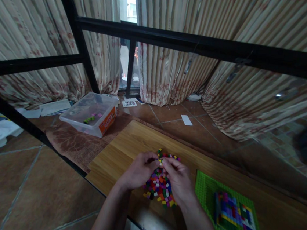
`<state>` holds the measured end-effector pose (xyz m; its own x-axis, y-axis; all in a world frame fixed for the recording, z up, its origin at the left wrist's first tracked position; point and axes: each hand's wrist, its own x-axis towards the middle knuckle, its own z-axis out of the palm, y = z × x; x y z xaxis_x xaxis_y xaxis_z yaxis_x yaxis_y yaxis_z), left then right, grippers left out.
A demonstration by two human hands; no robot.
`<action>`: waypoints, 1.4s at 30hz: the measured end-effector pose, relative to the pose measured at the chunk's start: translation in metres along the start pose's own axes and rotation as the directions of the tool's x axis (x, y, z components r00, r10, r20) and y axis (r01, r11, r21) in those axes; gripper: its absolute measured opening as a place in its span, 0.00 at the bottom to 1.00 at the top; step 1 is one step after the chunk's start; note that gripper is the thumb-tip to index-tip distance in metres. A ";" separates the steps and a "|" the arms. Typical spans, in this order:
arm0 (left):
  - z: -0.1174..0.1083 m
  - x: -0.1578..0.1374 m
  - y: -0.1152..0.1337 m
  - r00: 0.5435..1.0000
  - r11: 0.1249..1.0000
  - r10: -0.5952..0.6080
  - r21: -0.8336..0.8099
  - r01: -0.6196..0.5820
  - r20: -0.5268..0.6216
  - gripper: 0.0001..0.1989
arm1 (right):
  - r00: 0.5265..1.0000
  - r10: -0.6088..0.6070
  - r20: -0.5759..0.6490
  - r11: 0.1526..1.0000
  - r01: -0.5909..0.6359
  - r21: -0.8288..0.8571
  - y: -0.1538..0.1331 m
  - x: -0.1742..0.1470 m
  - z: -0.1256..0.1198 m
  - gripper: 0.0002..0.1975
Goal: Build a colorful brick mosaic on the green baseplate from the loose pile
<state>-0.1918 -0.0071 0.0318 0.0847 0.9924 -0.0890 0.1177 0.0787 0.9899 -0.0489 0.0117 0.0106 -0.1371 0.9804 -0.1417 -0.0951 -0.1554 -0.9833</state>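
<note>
Over a pile of small coloured toy bricks (160, 191), my left hand (143, 169) and my right hand (178, 178) meet fingertip to fingertip. Both are closed in a pinch on small yellow and white toy bricks (160, 162); the fingers partly cover them, so I cannot tell whether they are joined. To the right of my right hand lies a green studded baseplate (206, 187). A low multicoloured brick build (232, 210) in blue, red, yellow, white and purple stands on it.
The wooden board (122, 144) carries the pile and baseplate. A clear plastic bin (87, 113) with a few bricks inside sits at the back left. Black metal bars (179, 38) cross in front of curtains (161, 71). A white card (186, 120) lies on the tiled floor.
</note>
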 end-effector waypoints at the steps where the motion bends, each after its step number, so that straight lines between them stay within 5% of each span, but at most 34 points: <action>1: 0.000 0.000 0.001 1.000 1.000 -0.002 -0.018 0.002 0.010 0.11 | 1.000 -0.005 0.008 1.000 0.005 -0.007 0.001 0.000 0.000 0.21; 8: -0.010 0.002 -0.009 0.998 0.998 -0.041 -0.039 0.040 -0.040 0.11 | 0.990 -0.139 -0.016 0.941 0.126 -0.315 0.004 0.004 -0.014 0.10; 15: -0.012 0.002 -0.010 0.999 0.999 -0.042 -0.030 0.041 -0.026 0.10 | 0.937 -0.294 0.188 0.594 0.333 -0.732 0.015 0.000 -0.018 0.08; 23: -0.010 0.001 -0.006 0.998 0.998 -0.062 -0.009 0.062 0.032 0.12 | 0.990 -0.120 0.068 0.936 0.136 -0.326 -0.006 0.000 -0.009 0.15; 30: -0.006 -0.003 0.002 0.996 0.999 -0.038 -0.015 0.039 0.080 0.10 | 0.997 -0.037 0.069 0.991 0.045 -0.127 -0.002 -0.001 -0.009 0.15; 33: -0.014 -0.004 -0.002 0.994 0.998 -0.048 0.055 0.043 0.094 0.10 | 0.996 -0.048 0.069 0.977 0.061 -0.203 0.002 -0.001 -0.015 0.15; 38: -0.030 -0.001 -0.015 0.994 0.868 -0.101 0.485 0.104 -0.033 0.10 | 0.970 -0.220 0.102 0.758 0.236 -0.609 0.010 0.001 -0.027 0.09; 42: -0.028 0.000 -0.020 0.985 0.797 -0.144 0.580 0.172 -0.095 0.09 | 0.940 -0.272 0.204 0.595 0.331 -0.732 0.016 0.001 -0.030 0.09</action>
<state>-0.2217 -0.0056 0.0153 -0.0275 0.9753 -0.2194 0.6818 0.1788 0.7094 -0.0205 0.0135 -0.0084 -0.3041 0.9395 0.1576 0.6198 0.3207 -0.7163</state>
